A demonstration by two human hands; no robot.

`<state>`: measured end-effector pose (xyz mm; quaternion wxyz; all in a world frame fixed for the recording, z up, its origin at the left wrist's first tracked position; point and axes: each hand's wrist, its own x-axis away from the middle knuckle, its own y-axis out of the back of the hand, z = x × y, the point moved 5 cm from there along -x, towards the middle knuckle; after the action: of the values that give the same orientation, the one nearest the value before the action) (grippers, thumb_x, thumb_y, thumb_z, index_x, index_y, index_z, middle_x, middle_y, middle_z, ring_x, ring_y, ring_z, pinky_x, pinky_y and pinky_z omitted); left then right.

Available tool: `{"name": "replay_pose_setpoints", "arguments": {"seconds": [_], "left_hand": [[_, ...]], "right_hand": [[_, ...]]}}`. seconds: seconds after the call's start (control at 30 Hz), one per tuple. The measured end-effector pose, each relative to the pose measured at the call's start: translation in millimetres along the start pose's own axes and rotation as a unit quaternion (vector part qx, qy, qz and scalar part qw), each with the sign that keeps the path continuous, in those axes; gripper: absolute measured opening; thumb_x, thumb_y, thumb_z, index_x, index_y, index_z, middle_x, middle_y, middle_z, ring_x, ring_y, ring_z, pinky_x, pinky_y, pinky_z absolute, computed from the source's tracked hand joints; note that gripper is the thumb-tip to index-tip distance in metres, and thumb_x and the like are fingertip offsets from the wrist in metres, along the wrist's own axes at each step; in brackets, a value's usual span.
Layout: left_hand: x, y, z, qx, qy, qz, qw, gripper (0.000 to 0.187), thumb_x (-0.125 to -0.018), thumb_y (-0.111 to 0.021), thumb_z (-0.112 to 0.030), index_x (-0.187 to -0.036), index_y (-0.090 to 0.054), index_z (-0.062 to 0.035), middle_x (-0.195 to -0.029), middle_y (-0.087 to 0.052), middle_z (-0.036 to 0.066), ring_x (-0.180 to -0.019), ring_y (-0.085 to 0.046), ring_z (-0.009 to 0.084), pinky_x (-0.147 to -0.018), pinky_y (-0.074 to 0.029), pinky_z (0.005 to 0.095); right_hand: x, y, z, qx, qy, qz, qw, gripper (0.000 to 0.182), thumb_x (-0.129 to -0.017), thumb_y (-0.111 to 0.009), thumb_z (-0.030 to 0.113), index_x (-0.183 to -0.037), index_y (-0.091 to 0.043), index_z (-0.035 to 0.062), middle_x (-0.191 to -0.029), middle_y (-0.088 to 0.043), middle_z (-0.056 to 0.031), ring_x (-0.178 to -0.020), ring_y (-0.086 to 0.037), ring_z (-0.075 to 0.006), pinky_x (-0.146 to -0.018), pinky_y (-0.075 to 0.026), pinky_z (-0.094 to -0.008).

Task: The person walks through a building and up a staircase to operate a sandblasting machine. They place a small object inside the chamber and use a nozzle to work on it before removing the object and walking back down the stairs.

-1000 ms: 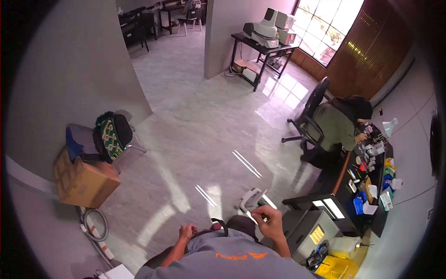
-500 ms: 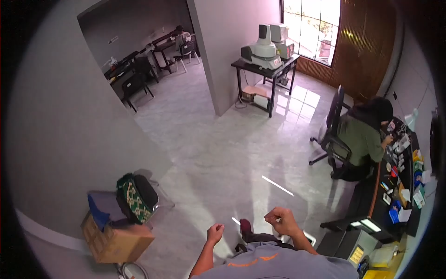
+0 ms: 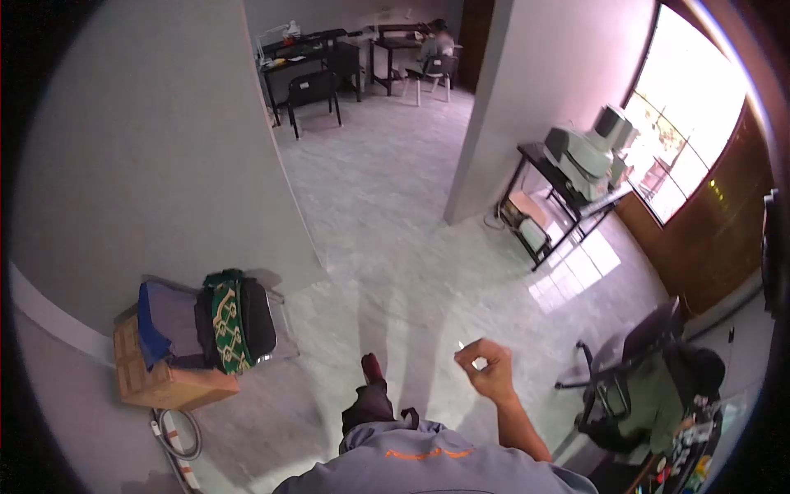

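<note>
My right hand (image 3: pixel 487 368) is held out in front of my body, over the grey floor (image 3: pixel 395 272). Its thumb and fingers curl together in a pinch, with a small gap inside the loop that shows bright white. Whether anything thin sits between the fingertips is too small to make out. My left hand is outside the view. Below, my grey shirt (image 3: pixel 411 469) with orange lettering shows, and one foot in a dark red sock or shoe (image 3: pixel 372 367) is stepping forward.
At left, a cardboard box (image 3: pixel 177 387) stands by a chair piled with clothes (image 3: pixel 226 321); a coiled hose (image 3: pixel 193 432) lies below. Ahead, a wall edge (image 3: pixel 473 132) borders another room with desks and a seated person (image 3: pixel 436 45). At right are a machine table (image 3: pixel 568 193) and a seated co-worker (image 3: pixel 658 403).
My view has swung right and moved forward, toward the opening by the wall. My left hand has left the view. My right hand stays pinched. The seated co-worker now appears lower right.
</note>
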<state>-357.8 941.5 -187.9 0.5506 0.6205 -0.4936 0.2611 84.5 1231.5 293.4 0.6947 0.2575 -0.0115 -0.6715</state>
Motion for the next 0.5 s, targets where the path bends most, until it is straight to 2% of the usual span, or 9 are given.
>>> {"name": "replay_pose_setpoints", "arguments": {"seconds": [0.13, 0.27, 0.3, 0.33, 0.37, 0.43, 0.47, 0.5], "left_hand": [[-47, 14, -120, -0.036, -0.038, 0.031, 0.998, 0.024, -0.086, -0.055, -0.028, -0.091, -0.07, -0.0105, -0.09, -0.069, 0.011, -0.083, -0.066, 0.0319, -0.078, -0.051, 0.0495], [-97, 56, -239, -0.131, -0.137, 0.042, 0.981, 0.027, -0.089, -0.052, -0.028, -0.098, -0.07, -0.0096, -0.097, -0.069, 0.013, -0.089, -0.066, 0.0338, -0.081, -0.052, 0.0507], [-116, 68, -269, -0.175, -0.174, 0.046, 0.968, 0.028, -0.09, -0.051, -0.028, -0.1, -0.07, -0.0094, -0.099, -0.069, 0.014, -0.09, -0.066, 0.0343, -0.081, -0.052, 0.051], [-135, 83, -295, -0.269, -0.223, 0.056, 0.935, 0.029, -0.091, -0.051, -0.029, -0.102, -0.07, -0.0092, -0.101, -0.069, 0.014, -0.092, -0.066, 0.0347, -0.082, -0.052, 0.0513], [-155, 98, -331, -0.386, -0.284, 0.067, 0.875, 0.03, -0.092, -0.05, -0.029, -0.104, -0.069, -0.009, -0.103, -0.069, 0.015, -0.093, -0.066, 0.0352, -0.083, -0.052, 0.0516], [-203, 119, -406, -0.652, -0.384, 0.059, 0.652, 0.032, -0.093, -0.048, -0.029, -0.108, -0.069, -0.0086, -0.106, -0.069, 0.016, -0.096, -0.067, 0.0362, -0.085, -0.052, 0.0522], [-223, 138, -451, -0.684, -0.375, 0.024, 0.625, 0.033, -0.094, -0.048, -0.029, -0.109, -0.069, -0.0083, -0.108, -0.069, 0.016, -0.098, -0.067, 0.0366, -0.085, -0.052, 0.0525], [-237, 163, -506, -0.664, -0.344, -0.039, 0.663, 0.034, -0.095, -0.047, -0.029, -0.111, -0.069, -0.0081, -0.11, -0.069, 0.017, -0.1, -0.067, 0.0371, -0.086, -0.052, 0.0528]], "right_hand": [[-86, -64, -35, -0.025, -0.04, 0.028, 0.999, 0.012, -0.074, -0.074, -0.007, -0.075, -0.072, 0.004, -0.078, -0.073, -0.0075, -0.07, -0.067, -0.0139, -0.065, -0.052, -0.0262], [-180, -97, -46, -0.012, -0.067, 0.019, 0.997, 0.011, -0.074, -0.075, -0.006, -0.077, -0.072, 0.0044, -0.078, -0.073, -0.007, -0.068, -0.066, -0.0137, -0.063, -0.051, -0.0262], [-205, -97, -51, -0.011, -0.06, 0.032, 0.998, 0.008, -0.074, -0.071, -0.007, -0.078, -0.07, 0.0007, -0.08, -0.072, -0.0101, -0.073, -0.068, -0.0183, -0.066, -0.053, -0.0287], [-229, -95, -57, -0.001, -0.102, 0.042, 0.994, 0.01, -0.074, -0.068, -0.008, -0.078, -0.07, 0.0002, -0.083, -0.072, -0.0108, -0.075, -0.069, -0.0204, -0.07, -0.053, -0.0303], [-249, -93, -74, 0.013, -0.081, 0.014, 0.997, 0.013, -0.074, -0.073, -0.007, -0.08, -0.072, 0.0042, -0.079, -0.071, -0.0074, -0.07, -0.065, -0.0131, -0.068, -0.051, -0.0272], [-296, -79, -86, 0.029, -0.024, -0.018, 0.999, 0.01, -0.077, -0.072, -0.008, -0.079, -0.069, 0.0012, -0.079, -0.071, -0.0076, -0.072, -0.064, -0.0123, -0.069, -0.051, -0.026], [-315, -73, -96, 0.014, -0.071, -0.018, 0.997, 0.01, -0.078, -0.071, -0.009, -0.079, -0.067, -0.0001, -0.082, -0.07, -0.0082, -0.073, -0.064, -0.0125, -0.07, -0.051, -0.0257], [-335, -70, -110, -0.007, -0.09, -0.049, 0.995, 0.01, -0.077, -0.067, -0.01, -0.08, -0.069, -0.0012, -0.081, -0.07, -0.0104, -0.071, -0.065, -0.0137, -0.068, -0.051, -0.0261]]}}
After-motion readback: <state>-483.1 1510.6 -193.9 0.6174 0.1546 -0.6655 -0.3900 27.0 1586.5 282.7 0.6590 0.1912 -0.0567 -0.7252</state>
